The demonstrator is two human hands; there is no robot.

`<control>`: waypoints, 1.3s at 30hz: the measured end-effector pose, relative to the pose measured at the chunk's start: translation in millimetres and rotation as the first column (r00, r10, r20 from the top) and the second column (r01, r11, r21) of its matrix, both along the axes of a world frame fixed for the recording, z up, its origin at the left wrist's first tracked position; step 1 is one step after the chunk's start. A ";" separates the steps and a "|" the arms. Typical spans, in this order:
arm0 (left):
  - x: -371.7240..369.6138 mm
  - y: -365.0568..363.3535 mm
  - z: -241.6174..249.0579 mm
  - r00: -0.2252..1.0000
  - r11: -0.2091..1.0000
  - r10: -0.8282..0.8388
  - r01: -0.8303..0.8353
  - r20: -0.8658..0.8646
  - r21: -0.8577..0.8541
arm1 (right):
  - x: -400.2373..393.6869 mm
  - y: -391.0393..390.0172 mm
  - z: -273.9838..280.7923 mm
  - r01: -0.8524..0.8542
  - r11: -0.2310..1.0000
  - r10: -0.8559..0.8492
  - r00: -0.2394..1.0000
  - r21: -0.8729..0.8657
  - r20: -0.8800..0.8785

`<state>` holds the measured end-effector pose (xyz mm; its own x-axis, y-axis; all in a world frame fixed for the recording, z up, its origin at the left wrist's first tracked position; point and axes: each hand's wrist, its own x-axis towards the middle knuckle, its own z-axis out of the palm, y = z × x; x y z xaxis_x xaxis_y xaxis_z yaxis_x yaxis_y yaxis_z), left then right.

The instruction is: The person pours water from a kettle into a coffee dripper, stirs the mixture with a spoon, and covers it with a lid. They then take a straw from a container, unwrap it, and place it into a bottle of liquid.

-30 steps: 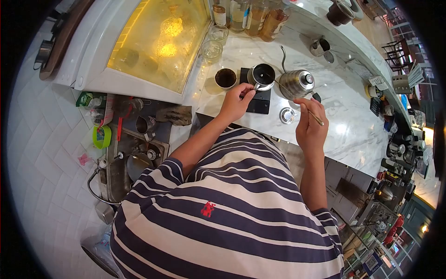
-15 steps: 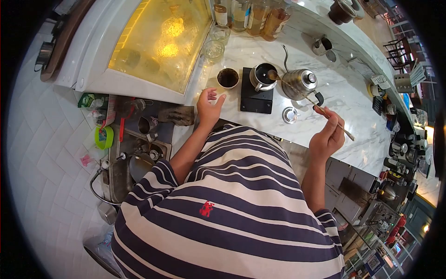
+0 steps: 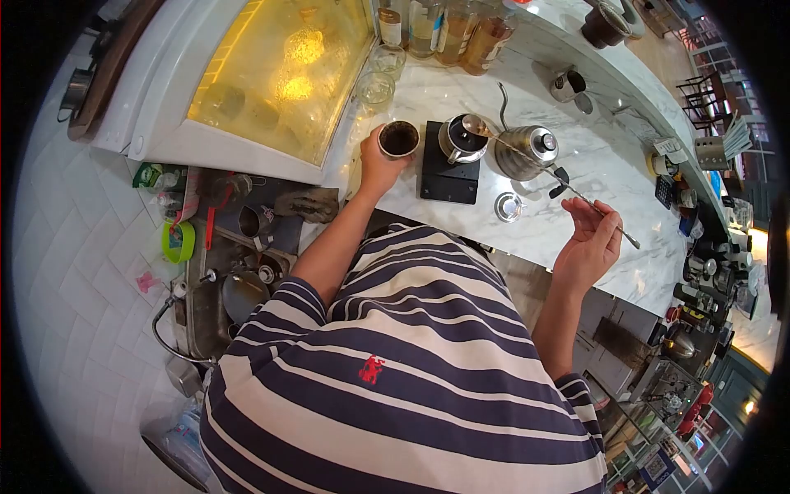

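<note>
My left hand (image 3: 378, 170) is wrapped round a cup (image 3: 400, 139) with dark contents, on the marble counter. Between the fingers of my right hand (image 3: 587, 245) is the twisted handle of a long bar spoon (image 3: 527, 156). The spoon's bowl is at the rim of a small metal pot (image 3: 452, 151) with dark contents. That pot stands on a black scale (image 3: 449, 185). Just to its right is a steel gooseneck kettle (image 3: 517, 161), which the spoon's handle crosses in view. A small round metal lid (image 3: 508, 207) lies in front of the kettle.
Several bottles (image 3: 451, 37) and two glasses (image 3: 378, 89) stand at the back beside a yellow-lit glass case (image 3: 271, 82). A metal cup (image 3: 568, 85) is at the back right. To the left is a sink (image 3: 210, 309) with a metal pitcher (image 3: 256, 221) near it.
My left hand has closed round the cup it was beside. My right hand has shifted slightly right and down, its fingers looser on the bar spoon, whose bowl has moved a little up and left.
</note>
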<state>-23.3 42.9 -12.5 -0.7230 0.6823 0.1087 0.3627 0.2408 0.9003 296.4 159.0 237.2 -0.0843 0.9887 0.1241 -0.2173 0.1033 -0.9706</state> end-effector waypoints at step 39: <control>332.3 258.4 138.7 0.944 0.948 -0.313 0.317 -0.100 0.021 | 162.8 318.6 19.2 -0.607 0.792 0.503 0.704 0.058 0.501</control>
